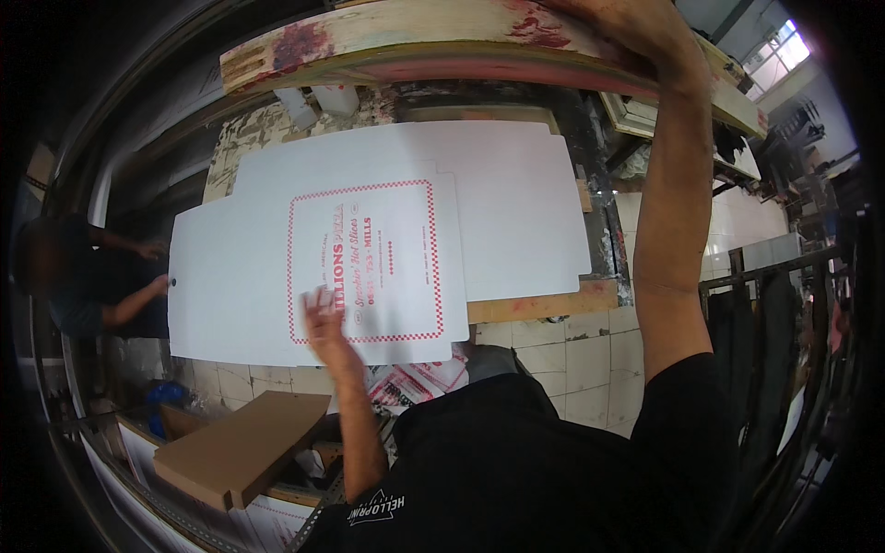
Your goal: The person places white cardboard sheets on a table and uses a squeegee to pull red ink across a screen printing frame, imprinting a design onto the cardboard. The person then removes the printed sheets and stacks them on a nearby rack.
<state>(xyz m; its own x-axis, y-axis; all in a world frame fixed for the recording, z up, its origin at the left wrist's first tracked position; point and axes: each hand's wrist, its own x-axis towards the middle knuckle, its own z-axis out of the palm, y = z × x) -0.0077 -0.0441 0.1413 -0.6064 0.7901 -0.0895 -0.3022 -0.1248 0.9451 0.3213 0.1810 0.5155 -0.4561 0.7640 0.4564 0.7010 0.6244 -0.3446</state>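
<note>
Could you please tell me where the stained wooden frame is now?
In the head view, the stained wooden frame spans the top, beyond the printed white sheet, with the right hand on its right part.

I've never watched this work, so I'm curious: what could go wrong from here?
The right hand is on the wooden frame; if it slipped, the frame might fall toward the printed sheet. The left hand, blurred, is over the red print; if the ink is wet, it could smear. A co-worker's hand is at the sheet's left edge, so a tug there might shift it.
</note>
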